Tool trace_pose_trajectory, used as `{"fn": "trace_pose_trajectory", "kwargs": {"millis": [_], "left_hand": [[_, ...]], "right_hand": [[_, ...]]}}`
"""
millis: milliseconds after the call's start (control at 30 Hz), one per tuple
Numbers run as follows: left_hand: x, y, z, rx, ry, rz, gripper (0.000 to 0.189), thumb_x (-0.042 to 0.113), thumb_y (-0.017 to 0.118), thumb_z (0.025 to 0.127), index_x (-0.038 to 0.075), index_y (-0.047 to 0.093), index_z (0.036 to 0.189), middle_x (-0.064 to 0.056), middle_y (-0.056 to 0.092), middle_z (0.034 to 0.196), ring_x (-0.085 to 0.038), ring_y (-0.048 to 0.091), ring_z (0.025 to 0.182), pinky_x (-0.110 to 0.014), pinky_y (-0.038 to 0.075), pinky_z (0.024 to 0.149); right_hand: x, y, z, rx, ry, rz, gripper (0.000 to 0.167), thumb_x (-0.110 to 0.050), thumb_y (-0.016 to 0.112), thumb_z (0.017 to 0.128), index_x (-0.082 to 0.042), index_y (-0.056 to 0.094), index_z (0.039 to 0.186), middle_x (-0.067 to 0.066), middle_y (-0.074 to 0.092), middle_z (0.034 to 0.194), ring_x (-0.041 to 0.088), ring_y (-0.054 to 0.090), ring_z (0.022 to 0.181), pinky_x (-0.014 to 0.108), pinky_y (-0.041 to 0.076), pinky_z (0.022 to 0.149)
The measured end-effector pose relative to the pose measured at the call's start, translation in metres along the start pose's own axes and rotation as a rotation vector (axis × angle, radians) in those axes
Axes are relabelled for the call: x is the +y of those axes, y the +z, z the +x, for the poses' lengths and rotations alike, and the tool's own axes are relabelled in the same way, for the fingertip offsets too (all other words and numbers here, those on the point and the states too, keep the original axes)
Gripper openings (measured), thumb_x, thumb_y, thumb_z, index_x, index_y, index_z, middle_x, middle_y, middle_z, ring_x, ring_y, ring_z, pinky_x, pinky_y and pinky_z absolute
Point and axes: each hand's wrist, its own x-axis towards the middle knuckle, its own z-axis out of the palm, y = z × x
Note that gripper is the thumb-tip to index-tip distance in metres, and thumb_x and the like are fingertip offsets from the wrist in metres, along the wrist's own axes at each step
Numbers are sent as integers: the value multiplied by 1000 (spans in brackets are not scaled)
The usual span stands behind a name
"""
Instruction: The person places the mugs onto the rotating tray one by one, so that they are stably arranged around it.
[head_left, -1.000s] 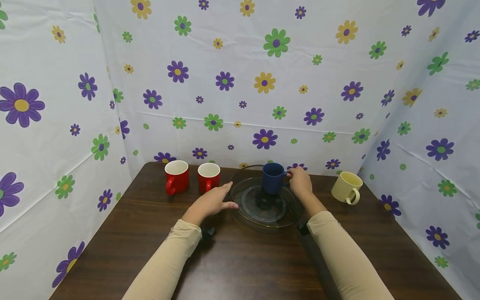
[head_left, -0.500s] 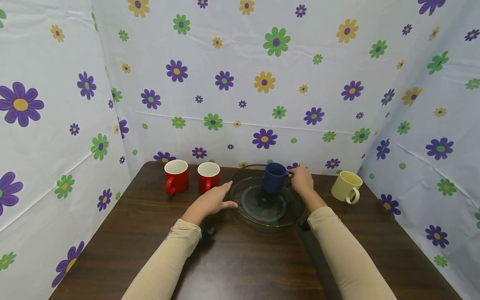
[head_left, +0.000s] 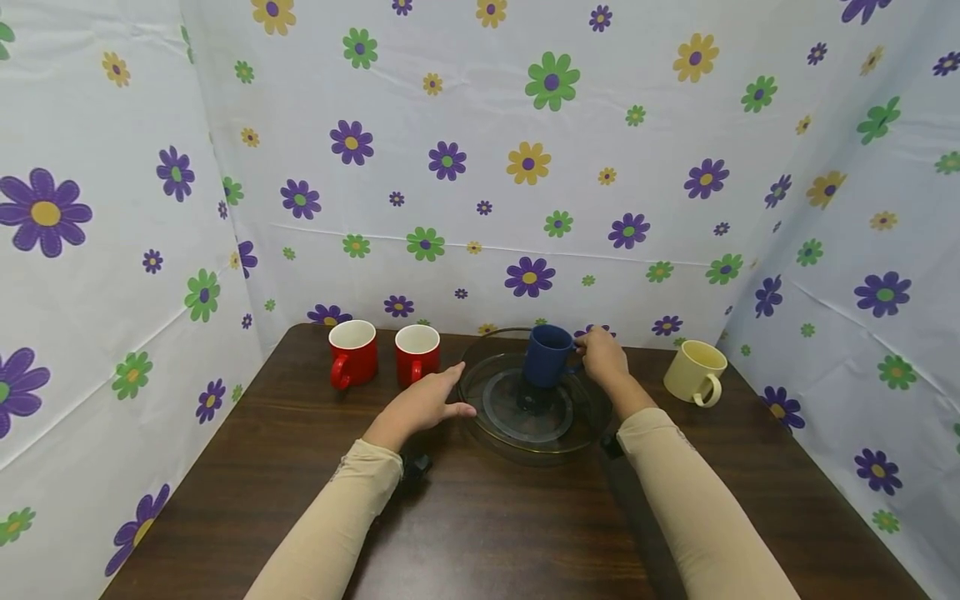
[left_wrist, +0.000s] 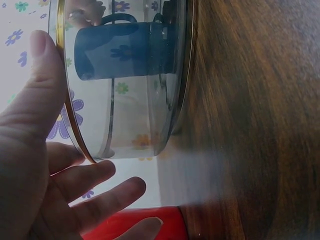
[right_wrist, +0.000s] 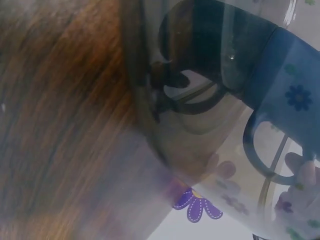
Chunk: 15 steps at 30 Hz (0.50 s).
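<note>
A clear glass bowl [head_left: 525, 432] with a gold-tinted rim stands toward the back of the dark wooden table. Inside it is a dark blue mug [head_left: 547, 357], leaning slightly to the right. My right hand [head_left: 602, 360] pinches the mug's handle from the right; in the right wrist view the mug [right_wrist: 295, 85] shows through the glass, with its handle toward the fingertips. My left hand [head_left: 422, 407] is at the bowl's left rim, thumb and fingers spread. In the left wrist view its fingertips are right at the rim [left_wrist: 75, 127].
Two red mugs [head_left: 353, 354] with white insides stand left of the bowl, the nearer one [head_left: 417, 357] close to my left fingers. A pale yellow mug [head_left: 693, 372] stands at the right. Flowered cloth [head_left: 480, 167] hangs behind the table [head_left: 480, 533] and at both sides.
The top of the blue mug has tipped slightly to the right, with my right hand moving a little the same way. My left hand and the bowl have kept their place.
</note>
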Motion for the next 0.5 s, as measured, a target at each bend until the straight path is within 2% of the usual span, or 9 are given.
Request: {"fn": "trace_pose_trajectory", "kwargs": {"millis": [200,300,400,500], "left_hand": [[-2,1,1,-7,-7,1,93,46,73,90,0,30,158,-16,36,161,-31,39,146,-46,32,119],[-2,1,1,-4,-10,-3,93,46,73,90,0,30,158,-15,36,161,-30,39,146,-46,32,119],[-1,1,0,-2,-13,-6,92,46,74,90,1,30,158,-15,36,161,-31,39,146,-47,32,119],[-1,1,0,-4,-14,-5,92,46,73,91,0,30,158,-16,36,161,-31,40,146,-47,33,119]], "right_hand": [[2,0,4,-22,-40,-17,38,5,60,95,-3,68,131,18,61,112,38,63,106,53,56,84],[5,-1,6,-32,-71,1,35,4,60,96,-1,69,129,21,62,113,39,62,107,53,55,87],[9,-4,6,-22,-118,42,30,4,58,96,3,70,123,25,64,114,42,61,109,55,52,94],[16,-9,4,-5,-119,117,24,3,56,99,5,71,118,27,66,115,43,61,110,56,50,97]]}}
